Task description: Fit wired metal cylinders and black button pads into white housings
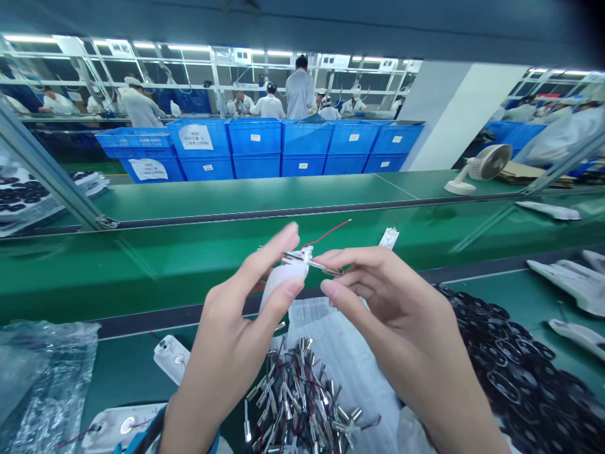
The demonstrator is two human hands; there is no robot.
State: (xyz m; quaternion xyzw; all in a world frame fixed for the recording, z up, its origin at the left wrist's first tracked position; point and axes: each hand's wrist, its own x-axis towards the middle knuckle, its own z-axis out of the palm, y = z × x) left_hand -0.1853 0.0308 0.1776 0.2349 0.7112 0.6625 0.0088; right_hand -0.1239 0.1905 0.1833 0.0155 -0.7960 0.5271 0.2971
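Observation:
My left hand is closed around a white plastic part, pinched between thumb and fingers. A red wire sticks out from its top to the right. My right hand has its fingertips on a slim metal piece that reaches into the end of the white part; its inner end is too small to make out. Below both hands lies a heap of small metal cylinders with thin wires, partly on a white foam sheet.
Black round parts are heaped at the right, beside white shells. White housings and a clear plastic bag lie at the left. A green conveyor belt runs across; beyond it stand a fan, blue bins and several people.

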